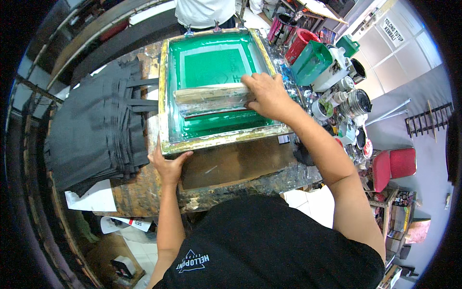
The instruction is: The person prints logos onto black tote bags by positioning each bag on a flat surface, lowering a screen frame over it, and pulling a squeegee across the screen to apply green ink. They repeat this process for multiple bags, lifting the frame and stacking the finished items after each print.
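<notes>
A screen printing frame (226,138) with a worn, paint-stained wooden border lies on the worktable, its green mesh (211,60) facing up. Across the mesh rests a wide wooden squeegee (207,98), with wet green ink along its lower side. My right hand (269,94) is closed round the squeegee's right end. At the frame's near left corner, my left hand (168,164) grips the wood, thumb along the near edge and fingers up the left side. Two dark straps (144,103) run from a stack of dark grey cloth bags (96,125) to the frame's left side.
Hinge clamps (216,26) hold the frame's far edge. Along the table's right side crowd a green container (313,62), a red bucket (301,43), a white jug (332,70) and several cans. Beyond the table stands a person in a white shirt (204,12). A red chair (402,161) is at right.
</notes>
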### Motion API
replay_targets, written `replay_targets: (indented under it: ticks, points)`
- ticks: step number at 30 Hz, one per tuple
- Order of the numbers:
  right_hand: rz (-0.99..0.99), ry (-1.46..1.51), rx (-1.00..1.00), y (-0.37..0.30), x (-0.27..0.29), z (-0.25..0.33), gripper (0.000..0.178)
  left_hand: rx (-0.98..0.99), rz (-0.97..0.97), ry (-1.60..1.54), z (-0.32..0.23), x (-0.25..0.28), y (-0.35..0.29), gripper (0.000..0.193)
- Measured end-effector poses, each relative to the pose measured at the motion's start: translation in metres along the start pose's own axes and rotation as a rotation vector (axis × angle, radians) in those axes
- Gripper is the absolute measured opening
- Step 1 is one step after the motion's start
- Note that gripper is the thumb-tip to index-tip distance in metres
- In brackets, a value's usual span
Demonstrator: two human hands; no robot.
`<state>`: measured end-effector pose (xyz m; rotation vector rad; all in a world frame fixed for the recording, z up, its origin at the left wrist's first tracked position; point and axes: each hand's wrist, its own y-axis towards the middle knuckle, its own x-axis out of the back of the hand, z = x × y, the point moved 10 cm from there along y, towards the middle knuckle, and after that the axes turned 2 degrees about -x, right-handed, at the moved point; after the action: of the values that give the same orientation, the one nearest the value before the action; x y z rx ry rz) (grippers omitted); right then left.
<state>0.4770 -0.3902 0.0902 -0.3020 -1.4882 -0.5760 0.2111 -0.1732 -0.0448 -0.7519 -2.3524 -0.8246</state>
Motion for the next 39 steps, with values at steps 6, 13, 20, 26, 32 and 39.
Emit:
replay_targets:
  ticks: [6,13,20,26,32,39]
  points:
    - [0.112,-0.025,-0.029,-0.022,-0.016,0.010,0.063,0.013,0.010,0.040,0.010,-0.008,-0.002,0.120]
    - [-0.140,-0.099,0.009,-0.010,-0.024,0.023,0.057,0.061,0.022,-0.033,0.011,-0.004,-0.004,0.122]
    - [-0.171,-0.138,0.000,0.117,-0.058,-0.043,0.059,0.057,0.038,-0.039,0.018,-0.007,-0.008,0.124]
    - [-0.131,-0.128,0.017,0.242,-0.083,-0.108,0.068,-0.067,0.007,0.141,-0.005,0.005,-0.001,0.120]
    - [0.130,-0.109,-0.010,0.310,-0.100,-0.138,0.073,0.036,0.093,0.328,-0.004,0.005,0.001,0.122]
    - [-0.026,-0.077,-0.010,0.286,-0.082,-0.122,0.067,-0.143,0.128,0.282,-0.038,0.008,0.068,0.124]
